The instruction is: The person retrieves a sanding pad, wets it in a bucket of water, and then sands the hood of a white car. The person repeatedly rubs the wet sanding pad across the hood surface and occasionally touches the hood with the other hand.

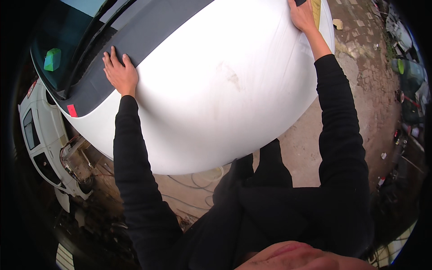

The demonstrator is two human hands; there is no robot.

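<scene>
A large curved white car panel (234,90) spreads out below me, with faint brownish smudges and streaks on it. Along its far left edge runs a dark grey band (148,40) beside dark glass (67,31). My left hand (120,74) rests on this band, palm down, fingers spread, holding nothing. At the upper right, my right hand (302,18) grips a small black object (300,2), mostly cut off by the frame's top. It is close to a yellowish strip (317,11) at the panel's far right edge.
A red tag (72,110) sits on the grey band's near corner. Another white car (45,130) stands to the left. Hoses (189,189) lie on the concrete ground near my legs. Scrap parts and clutter (407,103) line the right side. A green patch (52,60) shows on the glass.
</scene>
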